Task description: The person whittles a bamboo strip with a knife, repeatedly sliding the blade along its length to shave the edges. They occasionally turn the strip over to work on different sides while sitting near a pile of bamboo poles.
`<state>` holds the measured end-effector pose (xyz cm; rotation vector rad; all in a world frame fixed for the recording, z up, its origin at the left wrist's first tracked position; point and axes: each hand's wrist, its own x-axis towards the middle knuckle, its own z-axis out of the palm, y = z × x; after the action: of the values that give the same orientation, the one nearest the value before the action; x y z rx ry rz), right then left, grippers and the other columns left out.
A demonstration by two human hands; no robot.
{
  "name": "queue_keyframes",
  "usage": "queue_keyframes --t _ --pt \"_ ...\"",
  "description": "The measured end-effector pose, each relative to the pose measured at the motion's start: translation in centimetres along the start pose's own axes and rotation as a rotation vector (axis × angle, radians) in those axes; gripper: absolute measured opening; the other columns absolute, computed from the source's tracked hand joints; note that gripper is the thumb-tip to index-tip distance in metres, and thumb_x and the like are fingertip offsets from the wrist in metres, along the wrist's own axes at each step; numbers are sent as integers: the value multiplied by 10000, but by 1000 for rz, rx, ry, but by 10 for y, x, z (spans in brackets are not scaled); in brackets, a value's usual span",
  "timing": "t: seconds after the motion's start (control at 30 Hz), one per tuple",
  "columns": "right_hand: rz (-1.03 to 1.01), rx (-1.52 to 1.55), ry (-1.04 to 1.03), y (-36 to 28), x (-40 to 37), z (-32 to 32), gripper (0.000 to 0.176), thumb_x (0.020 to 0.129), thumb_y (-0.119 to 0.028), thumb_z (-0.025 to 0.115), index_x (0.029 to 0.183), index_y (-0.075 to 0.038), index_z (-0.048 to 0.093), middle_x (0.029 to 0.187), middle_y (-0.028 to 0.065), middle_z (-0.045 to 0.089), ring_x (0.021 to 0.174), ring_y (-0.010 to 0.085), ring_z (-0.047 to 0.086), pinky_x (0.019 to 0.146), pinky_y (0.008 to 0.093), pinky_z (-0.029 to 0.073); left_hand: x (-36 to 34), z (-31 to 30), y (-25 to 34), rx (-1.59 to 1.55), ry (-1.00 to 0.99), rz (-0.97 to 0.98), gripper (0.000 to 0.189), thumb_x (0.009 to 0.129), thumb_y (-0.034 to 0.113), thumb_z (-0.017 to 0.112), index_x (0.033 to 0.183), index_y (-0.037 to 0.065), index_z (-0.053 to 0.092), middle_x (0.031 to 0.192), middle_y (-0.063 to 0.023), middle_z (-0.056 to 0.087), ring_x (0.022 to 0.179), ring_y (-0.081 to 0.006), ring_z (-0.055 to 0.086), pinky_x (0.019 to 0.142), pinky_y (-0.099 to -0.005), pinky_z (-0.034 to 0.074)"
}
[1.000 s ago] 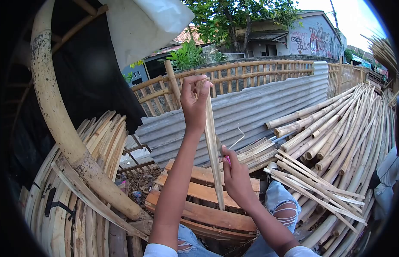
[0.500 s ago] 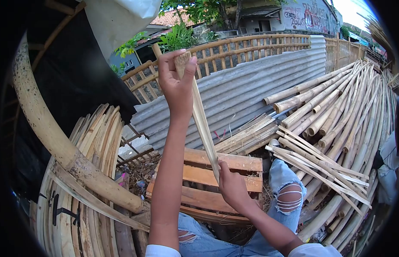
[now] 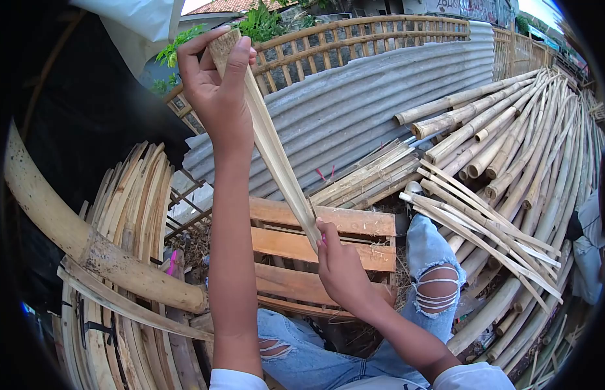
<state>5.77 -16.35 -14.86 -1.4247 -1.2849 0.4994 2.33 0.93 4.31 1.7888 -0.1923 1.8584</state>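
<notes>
My left hand is raised at the upper left, its fingers and thumb closed around the top end of a split bamboo strip. The pale strip slants down to the right, its inner face showing. At its lower end, my right hand is closed on a knife, mostly hidden by the fingers. Only a thin dark blade edge against the strip and a bit of pink by the thumb show. Beneath the strip stands a low slatted wooden bench.
A thick bamboo pole slants across the left, over a stack of split bamboo. Long bamboo poles fill the right, with loose strips across them. Corrugated sheeting stands behind. My knee is beside the bench.
The view has tilted down and shifted. My left hand, still on the strip's top end, now appears higher and further left. My right hand appears slightly further left and higher, still at the lower end.
</notes>
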Motion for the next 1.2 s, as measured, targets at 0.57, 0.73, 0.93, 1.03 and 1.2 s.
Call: queue_keyframes --t 0.57,0.73,0.93,1.03,1.2 --pt "138 272 -35 10 4 -4 321 953 -68 433 1262 7 386 561 247 517 525 436 556 469 497 381 1 0 7 11 11 -11 299 865 58 640 1098 54 452 800 -99 591 728 -122 564 704 -228 472" --pt "5 374 53 -11 2 -5 327 957 -65 432 1274 6 390 589 194 484 504 337 531 506 408 383 -1 11 14 -22 7 -20 293 861 39 630 1088 45 445 816 -121 564 762 -155 555 707 -281 478" --pt "105 420 -6 0 5 -13 343 959 -73 425 1288 7 371 560 234 506 529 431 551 483 474 395 1 8 9 -22 2 -41 322 852 52 645 1096 58 436 820 -117 578 745 -150 557 706 -294 480" --pt "2 440 50 -15 7 -16 343 968 -84 415 1298 -2 368 557 228 500 512 422 548 471 469 388 1 12 10 14 -31 -32 337 850 58 653 1106 66 434 820 -111 584 731 -145 557 700 -293 479" --pt "124 436 50 8 2 -12 342 970 -80 409 1299 6 371 577 242 507 530 427 557 482 470 391 -3 19 14 53 -44 -32 345 858 43 644 1118 75 419 814 -116 565 702 -148 528 694 -297 456"
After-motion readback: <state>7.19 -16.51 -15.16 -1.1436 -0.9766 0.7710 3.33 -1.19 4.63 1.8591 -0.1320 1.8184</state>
